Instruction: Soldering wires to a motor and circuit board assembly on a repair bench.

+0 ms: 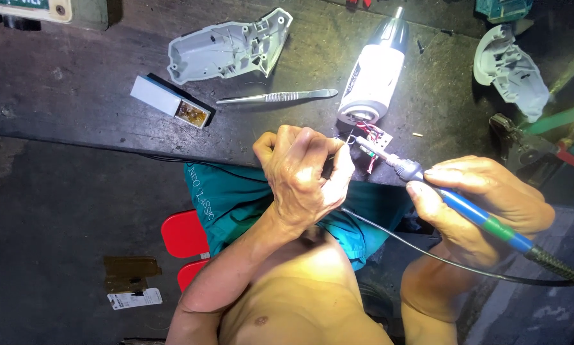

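Nearest the camera, the right hand (pixel 485 204) grips a blue soldering iron (pixel 472 214) like a pen, fingers closed round the handle, its black cord (pixel 427 252) trailing across the lap. Tip rests at a small circuit board (pixel 374 142) near the front edge of the workbench (pixel 76 83). Left hand (pixel 303 176) is curled shut just beside the board; it seems to pinch a thin wire, but what it holds cannot be told for certain.

Risks, as judged: the hot tip sits close to the left fingertips, so a slip could burn them. The red wires (pixel 365 128) between board and white tool body (pixel 373 73) are short; a tug could tear a joint. The cord could snag on a knee and jerk the tip.

Board: small, pale, hanging off the open end of the white body by its wires, partly hidden by the left hand. Tweezers (pixel 277 97), a grey shell half (pixel 229 46) and a white block (pixel 169 101) lie further back.
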